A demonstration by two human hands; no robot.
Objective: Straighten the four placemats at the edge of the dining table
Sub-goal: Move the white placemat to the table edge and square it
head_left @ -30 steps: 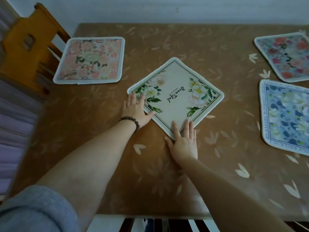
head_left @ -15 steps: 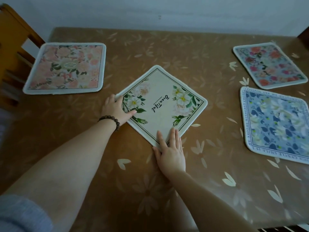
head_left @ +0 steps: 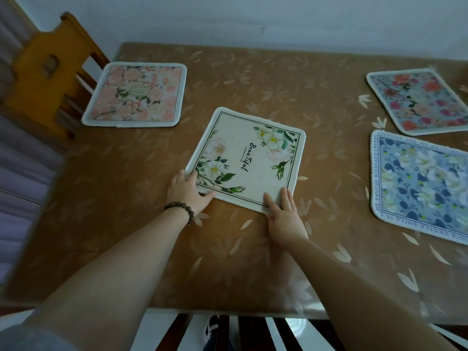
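While my left hand (head_left: 188, 191) pinches and my flat right hand (head_left: 283, 217) presses the tilted cream placemat (head_left: 249, 171), only the pink placemat (head_left: 136, 95) looks straight

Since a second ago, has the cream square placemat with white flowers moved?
Yes. The cream square placemat has turned anticlockwise, nearer square with the pink floral placemat, still skewed.

The cream placemat (head_left: 248, 160) reads "Beautiful"; border lettering on the blue placemat (head_left: 417, 183) includes "GENTLE SMILE".
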